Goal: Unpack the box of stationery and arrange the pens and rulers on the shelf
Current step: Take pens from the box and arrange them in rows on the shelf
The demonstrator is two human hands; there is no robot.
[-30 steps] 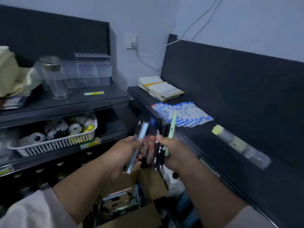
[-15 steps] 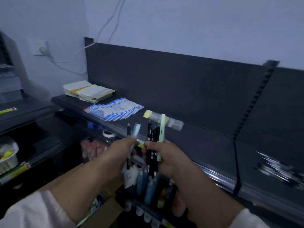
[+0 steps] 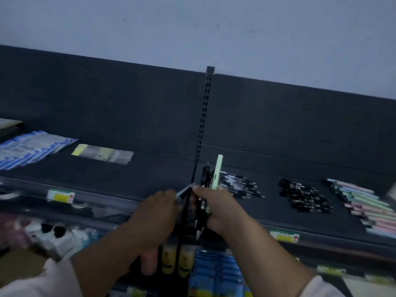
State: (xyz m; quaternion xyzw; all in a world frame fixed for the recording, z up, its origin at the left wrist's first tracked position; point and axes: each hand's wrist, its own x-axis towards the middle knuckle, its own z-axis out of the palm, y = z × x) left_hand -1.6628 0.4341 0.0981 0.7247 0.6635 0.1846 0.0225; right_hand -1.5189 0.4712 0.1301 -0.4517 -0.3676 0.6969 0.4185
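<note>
Right hand is gripping an upright pen bundle over the shelf edge; left hand, just beside, is pinching a single pen.

A pale, bluish-grey wall filled the top of the view, plain apart from a few small marks. Below it stood a dark shelving unit, where two matte back panels met at a slotted upright that rose just above their top edge. The shelf was dark too, and its front edge carried a clear rail with yellow-and-green labels. A lower tier sat beneath it, blurred. The light was dim and cool, without strong shadows.
</note>
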